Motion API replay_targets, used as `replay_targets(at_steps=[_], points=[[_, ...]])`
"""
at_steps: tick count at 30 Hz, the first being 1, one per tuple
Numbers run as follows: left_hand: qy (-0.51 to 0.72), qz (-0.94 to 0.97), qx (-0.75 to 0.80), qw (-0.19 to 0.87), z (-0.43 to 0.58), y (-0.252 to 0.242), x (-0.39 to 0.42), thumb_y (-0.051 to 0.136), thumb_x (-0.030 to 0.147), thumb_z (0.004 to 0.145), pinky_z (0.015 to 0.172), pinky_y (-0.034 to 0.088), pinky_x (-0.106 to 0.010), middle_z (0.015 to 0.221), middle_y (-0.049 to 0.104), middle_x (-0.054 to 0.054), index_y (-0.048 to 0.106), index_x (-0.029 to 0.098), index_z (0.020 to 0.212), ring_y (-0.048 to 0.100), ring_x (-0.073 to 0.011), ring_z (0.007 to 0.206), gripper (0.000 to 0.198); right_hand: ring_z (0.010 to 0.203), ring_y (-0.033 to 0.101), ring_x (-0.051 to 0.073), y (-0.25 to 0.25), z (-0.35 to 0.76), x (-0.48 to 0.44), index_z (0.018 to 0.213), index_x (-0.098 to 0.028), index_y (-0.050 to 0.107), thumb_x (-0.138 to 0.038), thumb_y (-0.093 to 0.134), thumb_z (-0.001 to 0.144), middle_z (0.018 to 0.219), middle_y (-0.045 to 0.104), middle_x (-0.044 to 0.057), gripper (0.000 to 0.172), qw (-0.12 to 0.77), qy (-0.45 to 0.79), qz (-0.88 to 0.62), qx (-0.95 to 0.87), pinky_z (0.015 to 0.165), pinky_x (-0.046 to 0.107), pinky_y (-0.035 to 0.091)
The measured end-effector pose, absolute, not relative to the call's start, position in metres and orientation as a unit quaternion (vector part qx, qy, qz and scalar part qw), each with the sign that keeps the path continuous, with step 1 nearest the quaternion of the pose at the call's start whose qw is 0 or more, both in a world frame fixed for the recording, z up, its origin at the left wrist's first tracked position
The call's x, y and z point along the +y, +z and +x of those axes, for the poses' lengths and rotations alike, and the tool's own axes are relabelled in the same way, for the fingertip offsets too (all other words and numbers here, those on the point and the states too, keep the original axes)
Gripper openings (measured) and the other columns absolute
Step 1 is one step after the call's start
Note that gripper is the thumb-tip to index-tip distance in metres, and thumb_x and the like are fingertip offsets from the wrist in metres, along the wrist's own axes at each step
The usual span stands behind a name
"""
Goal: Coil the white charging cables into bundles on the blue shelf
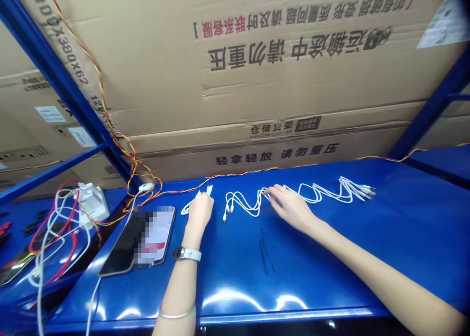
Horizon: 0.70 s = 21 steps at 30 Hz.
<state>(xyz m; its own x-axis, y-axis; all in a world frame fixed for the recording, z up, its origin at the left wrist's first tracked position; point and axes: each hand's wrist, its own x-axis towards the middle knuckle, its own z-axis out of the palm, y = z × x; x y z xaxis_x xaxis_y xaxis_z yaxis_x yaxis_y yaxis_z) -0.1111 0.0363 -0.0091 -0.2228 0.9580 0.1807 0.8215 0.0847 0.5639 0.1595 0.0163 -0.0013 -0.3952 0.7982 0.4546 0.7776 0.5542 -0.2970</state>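
My left hand (200, 212) pinched a white charging cable (187, 207) near its plugs. My right hand (292, 207), fingers together, touched the right end of a second white cable (242, 204), lying lengthwise left-right between my hands on the blue worktop (323, 267); grip unclear.

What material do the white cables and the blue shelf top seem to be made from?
The white cables look like smooth, flexible plastic or rubber sheathing, judging by their soft curves and matte-to-satin surface. The blue shelf top looks like glossy painted sheet metal, with bright reflections, though the paint could hide another material.
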Motion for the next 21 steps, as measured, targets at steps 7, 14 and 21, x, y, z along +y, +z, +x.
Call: replay_targets(at_steps=[7,14,21], points=[[0.152,0.674,0.723,-0.007,-0.111,-0.006,0.032,0.051,0.018,0.08,0.085,0.042,-0.047,0.105,0.06,-0.021,0.064,0.009,0.087,0.051,-0.0356,0.109,0.018,0.088,0.054,0.02,-0.008,0.16,0.022,0.114,-0.024,0.061,-0.015,0.041,0.089,0.106,0.053,0.011,0.033,0.186,-0.099,-0.352,-0.912,0.069,0.03,0.044],[0.159,0.677,0.708,-0.125,-0.108,-0.007,0.033,0.053,0.034,0.083,0.084,0.038,-0.043,0.112,0.058,-0.016,0.062,0.015,0.1,0.045,-0.0331,0.11,0.027,0.081,0.058,0.017,-0.019,0.157,0.026,0.099,-0.019,0.067,-0.01,0.039,0.089,0.097,0.058,0.01,0.031,0.201,-0.08,-0.322,-0.922,0.066,0.028,0.048],[0.255,0.766,0.588,0.055,-0.076,-0.013,0.032,0.052,0.042,0.083,0.079,0.038,-0.037,0.084,0.061,-0.007,0.067,0.021,0.075,0.05,-0.0248,0.088,0.027,0.083,0.062,0.017,-0.016,0.158,0.023,0.099,-0.017,0.065,-0.014,0.037,0.092,0.099,0.061,0.01,0.029,0.255,-0.018,-0.309,-0.916,0.069,0.029,0.052]])
